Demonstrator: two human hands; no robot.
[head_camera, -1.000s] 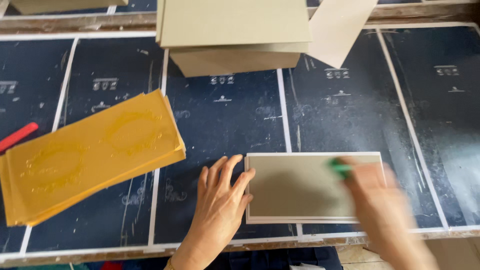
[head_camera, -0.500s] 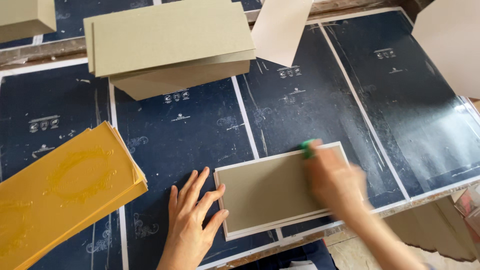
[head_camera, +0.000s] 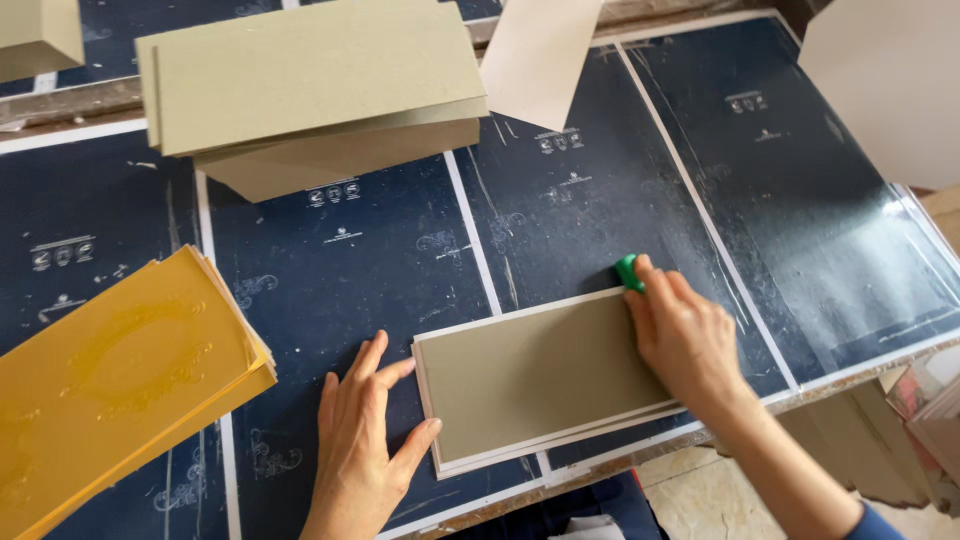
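I count two grey board stacks: one under my hands, one far left. One yellow sheet pile sits near left. One green tool is in my right hand.

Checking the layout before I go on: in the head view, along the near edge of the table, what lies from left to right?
Yellow sheet stack → left hand → grey board → right hand, holding a small green tool at the board's far right corner.

Bare dark sheet lies open between card stacks.
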